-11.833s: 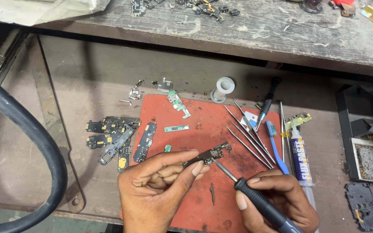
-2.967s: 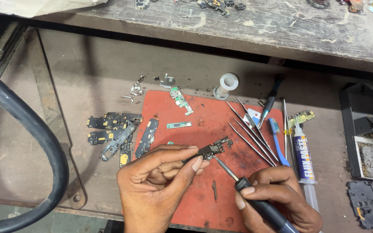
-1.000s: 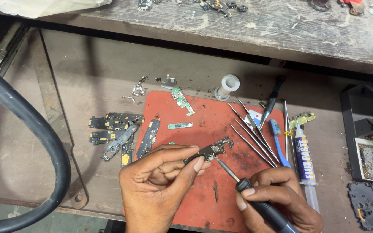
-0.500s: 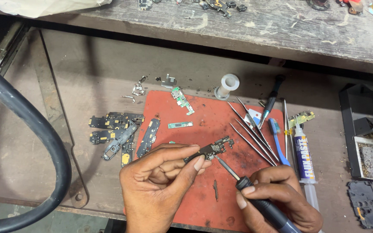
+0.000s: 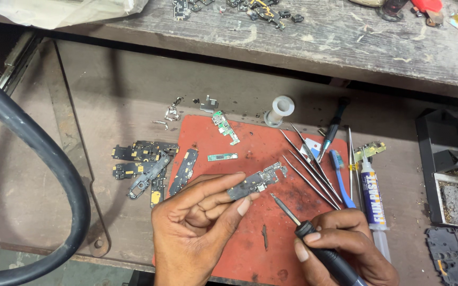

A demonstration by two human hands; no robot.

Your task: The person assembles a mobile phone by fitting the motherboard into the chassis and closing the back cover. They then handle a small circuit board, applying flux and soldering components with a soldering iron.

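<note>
At lower centre, the left hand (image 5: 197, 233) pinches a small circuit board (image 5: 255, 182) between thumb and fingers (image 5: 213, 190), above the red mat (image 5: 250, 153). At lower right, the right hand (image 5: 345, 243) is clenched around a soldering iron (image 5: 314, 238), tip just beside the board. Tweezers (image 5: 308, 164) and a flux syringe (image 5: 372, 190) lie beyond on the brown surface (image 5: 107, 106); a worn wooden shelf (image 5: 319, 42) crosses the top.

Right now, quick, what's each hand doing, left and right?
Left hand: closed, fingers pinching a small circuit board above the red mat.
Right hand: closed around a soldering iron, tip just short of the board.
</note>
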